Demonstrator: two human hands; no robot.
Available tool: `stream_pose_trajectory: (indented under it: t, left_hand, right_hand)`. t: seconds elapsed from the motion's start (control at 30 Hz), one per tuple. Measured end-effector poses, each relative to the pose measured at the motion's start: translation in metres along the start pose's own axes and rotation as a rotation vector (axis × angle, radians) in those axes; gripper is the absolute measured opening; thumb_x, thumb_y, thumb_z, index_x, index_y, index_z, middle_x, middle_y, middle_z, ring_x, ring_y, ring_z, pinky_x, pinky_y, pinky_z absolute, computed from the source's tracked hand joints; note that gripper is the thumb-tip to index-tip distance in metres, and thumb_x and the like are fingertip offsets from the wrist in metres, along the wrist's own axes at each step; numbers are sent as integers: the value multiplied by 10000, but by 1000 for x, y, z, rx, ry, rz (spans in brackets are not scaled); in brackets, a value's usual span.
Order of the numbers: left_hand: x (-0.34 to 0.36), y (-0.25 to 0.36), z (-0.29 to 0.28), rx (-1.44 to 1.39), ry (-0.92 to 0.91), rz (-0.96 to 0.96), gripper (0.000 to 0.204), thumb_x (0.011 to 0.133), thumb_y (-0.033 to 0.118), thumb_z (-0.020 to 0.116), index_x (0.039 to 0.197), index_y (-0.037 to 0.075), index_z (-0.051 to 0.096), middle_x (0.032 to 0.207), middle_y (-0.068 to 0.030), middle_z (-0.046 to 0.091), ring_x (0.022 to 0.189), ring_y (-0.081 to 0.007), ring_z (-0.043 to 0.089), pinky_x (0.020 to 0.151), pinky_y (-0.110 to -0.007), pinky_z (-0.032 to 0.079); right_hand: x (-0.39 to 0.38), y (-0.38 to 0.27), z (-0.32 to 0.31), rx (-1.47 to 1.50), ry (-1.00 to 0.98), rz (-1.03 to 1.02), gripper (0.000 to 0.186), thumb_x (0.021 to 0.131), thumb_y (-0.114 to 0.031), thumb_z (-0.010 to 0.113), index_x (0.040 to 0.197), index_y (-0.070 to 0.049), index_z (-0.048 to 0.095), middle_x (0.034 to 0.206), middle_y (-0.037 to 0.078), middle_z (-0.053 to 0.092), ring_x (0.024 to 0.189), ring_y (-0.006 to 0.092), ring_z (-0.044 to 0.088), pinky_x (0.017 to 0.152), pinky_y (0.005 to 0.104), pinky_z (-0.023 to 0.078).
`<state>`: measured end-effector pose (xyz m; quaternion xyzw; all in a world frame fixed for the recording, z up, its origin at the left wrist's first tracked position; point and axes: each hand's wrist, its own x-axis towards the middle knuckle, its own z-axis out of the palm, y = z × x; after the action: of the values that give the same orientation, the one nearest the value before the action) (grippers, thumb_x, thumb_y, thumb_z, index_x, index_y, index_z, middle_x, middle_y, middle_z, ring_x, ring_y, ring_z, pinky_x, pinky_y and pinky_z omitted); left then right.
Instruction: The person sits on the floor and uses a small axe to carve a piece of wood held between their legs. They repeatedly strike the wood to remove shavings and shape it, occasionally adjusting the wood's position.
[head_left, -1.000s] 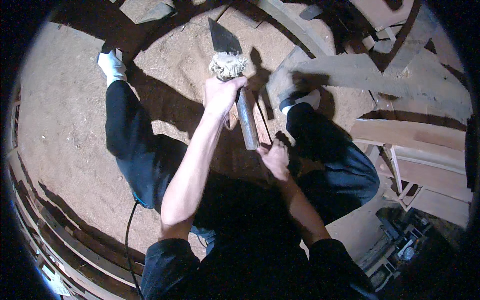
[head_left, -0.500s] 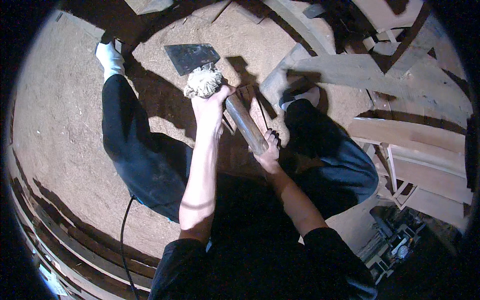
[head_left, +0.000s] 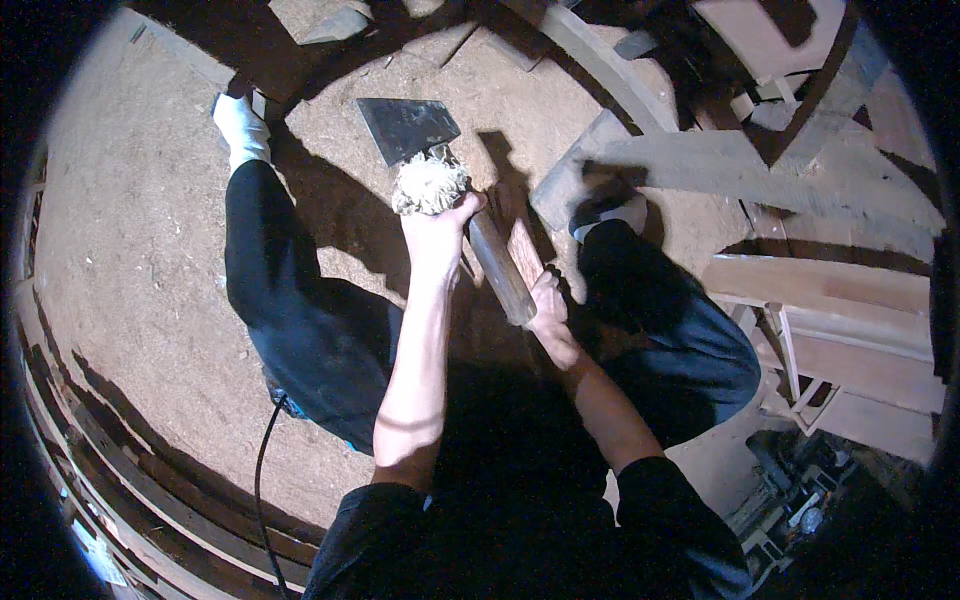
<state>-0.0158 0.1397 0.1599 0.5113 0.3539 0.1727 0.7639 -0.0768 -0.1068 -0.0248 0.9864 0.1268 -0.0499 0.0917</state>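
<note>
Tool (head_left: 502,270) sits just above frame center, angled from 11 to 5 o'clock; left hand (head_left: 434,238) is closed around its upper end, fingers mostly hidden underneath. Right hand (head_left: 547,302) is at its lower end, fingers curled by a wood strip (head_left: 523,250); can't tell whether it grips the strip, the tool or both. Strip's lower end is covered by that hand; lap behind is lost in black shadow. Frame corners cut off black. Tool's handle is smooth, round, brown wood; blade (head_left: 408,128) at 11 o'clock is flat, dark, scuffed metal, broad, straight-edged. Ruffled off-white bundle (head_left: 430,182) covers the joint, cloth or fiber unclear. Strip is flat, reddish, grainy. Floor (head_left: 150,250) gritty, tan. Sawn boards (head_left: 815,285) at 3 o'clock; dim machine (head_left: 800,500) at 4, details unreadable; thin black cable (head_left: 262,480) at 8.
</note>
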Motion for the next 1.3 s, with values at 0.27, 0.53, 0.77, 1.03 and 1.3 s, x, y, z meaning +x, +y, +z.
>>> stream_pose_trajectory:
  t: [0.27,0.53,0.77,1.03,1.3]
  left_hand:
    - [0,-3,-3,-12,-23,3,265,666,-29,732,900,20,618,864,-42,626,797,-153,583,731,-298,479]
    - [5,-4,-2,156,-13,78,249,656,3,759,874,19,640,889,-59,634,815,-177,584,750,-312,471]
    - [7,1,-21,90,138,64,301,685,-58,732,959,-9,617,945,-79,620,829,-192,584,781,-315,484]
    - [9,29,-29,-55,171,67,334,684,-63,674,1008,-28,599,956,-122,635,873,-224,611,805,-340,497]
    - [11,26,-33,-232,194,86,283,702,-47,676,974,-26,604,900,-123,644,843,-206,614,820,-338,483]
  right_hand:
    - [124,-39,-87,447,-342,92,473,788,-257,650,1113,50,495,1024,242,592,976,345,620,857,448,506]
    - [116,-30,-72,450,-167,8,599,767,-323,689,1229,-21,458,1155,208,518,1104,382,508,938,452,438]
    - [107,-76,-80,317,-54,73,820,735,-403,741,1320,25,359,1169,156,502,1122,306,478,933,407,423]
    - [132,-130,-73,318,31,-21,691,714,-444,708,1191,-3,472,1141,169,497,1108,319,462,907,436,396]
    - [181,-101,-70,291,-107,68,1057,632,-336,817,1416,13,200,1112,202,540,1042,353,519,895,430,434]
